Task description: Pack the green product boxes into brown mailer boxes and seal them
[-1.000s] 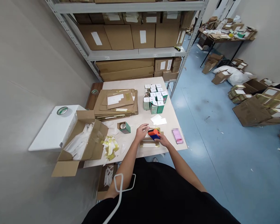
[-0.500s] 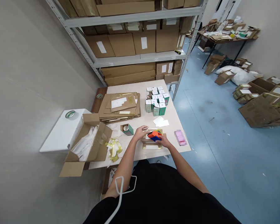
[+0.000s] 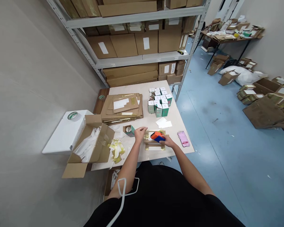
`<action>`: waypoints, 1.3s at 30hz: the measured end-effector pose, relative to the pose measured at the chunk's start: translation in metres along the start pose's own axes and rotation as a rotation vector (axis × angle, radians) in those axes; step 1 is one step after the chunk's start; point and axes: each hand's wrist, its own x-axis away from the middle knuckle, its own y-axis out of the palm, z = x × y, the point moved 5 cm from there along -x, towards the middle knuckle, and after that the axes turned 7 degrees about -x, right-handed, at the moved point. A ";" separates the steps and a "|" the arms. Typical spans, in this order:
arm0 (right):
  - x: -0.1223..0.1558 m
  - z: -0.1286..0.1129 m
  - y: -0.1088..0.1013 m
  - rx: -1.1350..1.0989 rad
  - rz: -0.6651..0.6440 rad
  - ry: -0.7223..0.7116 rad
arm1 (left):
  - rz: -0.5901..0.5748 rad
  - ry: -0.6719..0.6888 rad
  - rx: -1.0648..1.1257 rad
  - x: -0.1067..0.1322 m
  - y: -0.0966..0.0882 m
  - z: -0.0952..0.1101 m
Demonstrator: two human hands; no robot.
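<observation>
My right hand (image 3: 168, 141) grips an orange and blue tape dispenser (image 3: 158, 136) over a small cardboard box (image 3: 148, 136) at the table's near edge. Yellowish tape shows on the box, and a white label lies along its front part. At the box's left end, my left hand (image 3: 140, 133) has its fingertips pressed together; what they pinch, if anything, is too small to make out. Left of that hand stands an open green box (image 3: 129, 130) with a round pale thing inside. White paper slips (image 3: 164, 123) lie just beyond the cardboard box.
Flattened cardboard (image 3: 123, 108) is stacked at the back left, and several green-and-white boxes (image 3: 159, 101) stand back right. Crumpled tape (image 3: 117, 148) and an open carton (image 3: 91, 148) are on the left. A pink blurred item (image 3: 183, 138) lies right. Shelving (image 3: 142, 60) rises behind the table.
My left hand has drawn slightly left, away from the dispenser, with its fingers now closer together. The dispenser stays in my right hand over the box, almost unmoved.
</observation>
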 end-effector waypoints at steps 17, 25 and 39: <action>-0.029 -0.032 -0.020 0.364 0.174 0.061 | -0.029 -0.443 0.272 0.034 0.006 -0.092; -0.021 -0.027 -0.022 0.302 0.187 0.095 | -0.163 -0.424 0.700 0.031 0.024 -0.083; -0.024 -0.040 -0.037 0.329 0.155 0.154 | -0.240 -0.488 0.701 0.027 0.032 -0.098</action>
